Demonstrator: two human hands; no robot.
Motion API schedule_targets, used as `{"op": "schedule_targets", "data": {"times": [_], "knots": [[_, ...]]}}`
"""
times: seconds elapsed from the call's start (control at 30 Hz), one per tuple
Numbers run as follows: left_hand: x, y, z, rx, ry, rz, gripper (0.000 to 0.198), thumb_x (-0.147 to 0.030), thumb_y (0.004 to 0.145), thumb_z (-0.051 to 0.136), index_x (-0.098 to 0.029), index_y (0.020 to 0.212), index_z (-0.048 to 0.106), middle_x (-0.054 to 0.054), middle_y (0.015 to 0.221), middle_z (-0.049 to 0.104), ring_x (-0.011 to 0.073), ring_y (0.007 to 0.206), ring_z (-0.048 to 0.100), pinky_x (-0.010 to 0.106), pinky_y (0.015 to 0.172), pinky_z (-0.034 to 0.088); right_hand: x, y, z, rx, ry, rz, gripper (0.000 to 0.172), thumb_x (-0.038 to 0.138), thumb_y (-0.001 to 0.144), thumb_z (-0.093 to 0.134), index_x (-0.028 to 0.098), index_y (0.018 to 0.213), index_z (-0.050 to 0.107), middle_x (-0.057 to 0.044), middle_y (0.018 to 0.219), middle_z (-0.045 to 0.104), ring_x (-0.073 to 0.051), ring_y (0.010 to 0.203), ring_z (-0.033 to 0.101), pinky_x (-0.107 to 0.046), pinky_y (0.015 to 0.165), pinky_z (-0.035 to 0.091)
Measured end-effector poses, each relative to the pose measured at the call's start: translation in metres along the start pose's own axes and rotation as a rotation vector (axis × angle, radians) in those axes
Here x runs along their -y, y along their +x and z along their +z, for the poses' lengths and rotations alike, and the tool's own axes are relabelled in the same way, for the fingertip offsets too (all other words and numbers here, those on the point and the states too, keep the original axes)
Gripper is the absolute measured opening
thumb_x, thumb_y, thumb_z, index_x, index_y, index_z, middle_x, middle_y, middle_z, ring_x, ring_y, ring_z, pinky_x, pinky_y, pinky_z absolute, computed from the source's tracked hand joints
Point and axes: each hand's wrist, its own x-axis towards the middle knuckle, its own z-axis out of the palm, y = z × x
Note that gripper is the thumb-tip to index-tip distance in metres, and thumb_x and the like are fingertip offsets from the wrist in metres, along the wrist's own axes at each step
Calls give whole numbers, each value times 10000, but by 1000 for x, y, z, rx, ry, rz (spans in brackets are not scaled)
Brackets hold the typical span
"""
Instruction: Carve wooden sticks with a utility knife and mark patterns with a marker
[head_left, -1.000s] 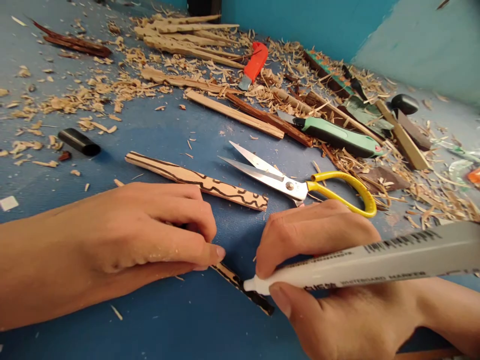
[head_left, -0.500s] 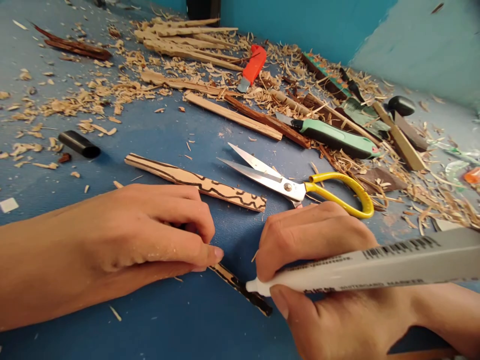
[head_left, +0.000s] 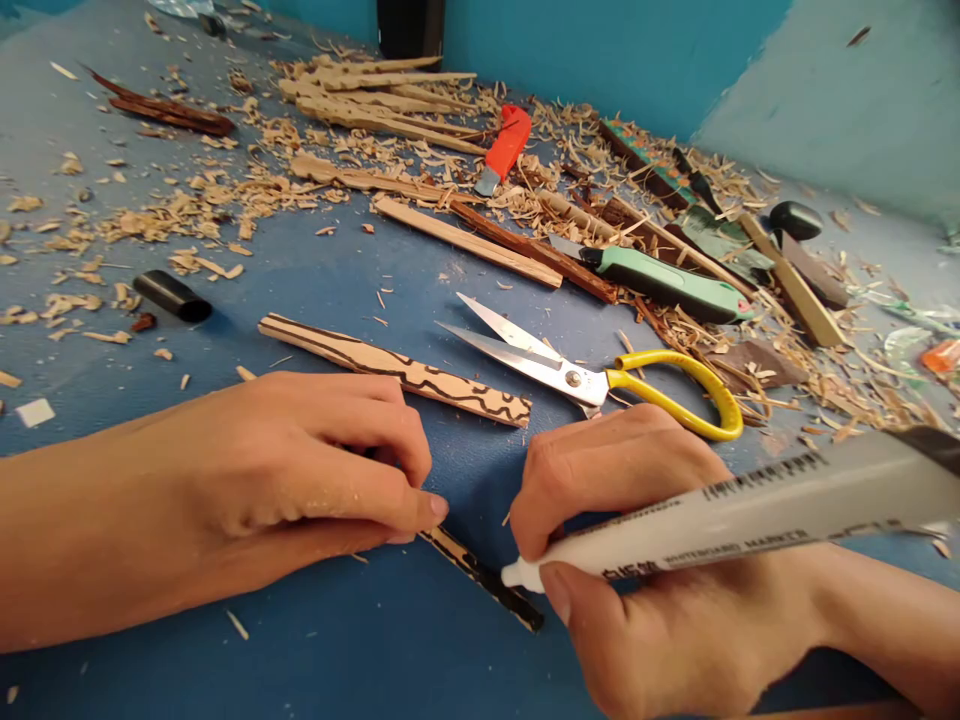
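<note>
Between the fingertips of my left hand (head_left: 322,470) is one end of a thin wooden stick (head_left: 480,577), its near end blackened with ink. My right hand (head_left: 637,570) is closed round a white whiteboard marker (head_left: 720,530); the tip meets the blackened part of the stick. Just beyond my hands lies a flat wooden strip (head_left: 397,370) with wavy dark lines drawn on it. Yellow-handled scissors (head_left: 574,378) rest with blades parted, beyond my right hand. A black marker cap (head_left: 172,296) lies at the left.
Wood shavings (head_left: 210,205) are strewn over the blue tabletop (head_left: 315,640). A green utility knife (head_left: 667,283), a red cutter (head_left: 508,148) and bare wooden strips (head_left: 465,240) lie further back. Carved sticks (head_left: 367,100) are piled near the blue wall (head_left: 585,60).
The marker's rear end has tilted and shifted left, and its tip has moved slightly toward the stick's blackened end. My left hand keeps its hold. The whole view has shifted slightly.
</note>
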Motion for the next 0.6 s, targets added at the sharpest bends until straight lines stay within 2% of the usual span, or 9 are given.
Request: {"op": "schedule_targets", "data": {"times": [0.07, 0.17, 0.3, 0.53, 0.6], "knots": [[1, -1, 0, 38, -96, 28, 220, -249, 1070, 522, -364, 1125, 701, -69, 957, 692, 67, 848, 631, 134, 769, 491, 2, 1, -5, 84, 5, 54, 142, 76, 644, 640, 187, 728, 615, 94, 630, 584, -34, 534, 429, -178, 519, 348], [3, -2, 0, 61, -124, 44, 206, -208, 1054, 547, -343, 1112, 691, -61, 971, 683, 78, 848, 615, 159, 758, 477, 7, 6, -12, 181, 139, 177, 158, 47, 674, 672, 185, 728, 617, 114, 609, 564, -7, 508, 422, -113, 484, 339], [4, -3, -1, 78, -129, 47, 210, -186, 1047, 552, -340, 1106, 682, -62, 972, 675, 81, 839, 603, 168, 751, 473, 11, 9, -13, 200, 233, 300, 175, 71, 690, 727, 178, 707, 590, 120, 586, 509, -2, 511, 387, -66, 452, 318], [3, 0, 0, 63, -92, 46, 214, -220, 1063, 530, -349, 1128, 688, -68, 976, 690, 74, 866, 615, 147, 767, 483, 6, 6, -16, 211, 159, 180, 151, 52, 693, 695, 181, 738, 631, 106, 633, 589, -3, 535, 475, -97, 534, 371], [2, 0, 0, 28, -34, 36, 234, -291, 1082, 494, -385, 1118, 705, -82, 966, 709, 70, 858, 633, 137, 765, 497, 5, 4, -16, 195, 132, 157, 150, 52, 693, 677, 184, 744, 629, 99, 641, 595, -14, 550, 483, -117, 544, 374]]}}
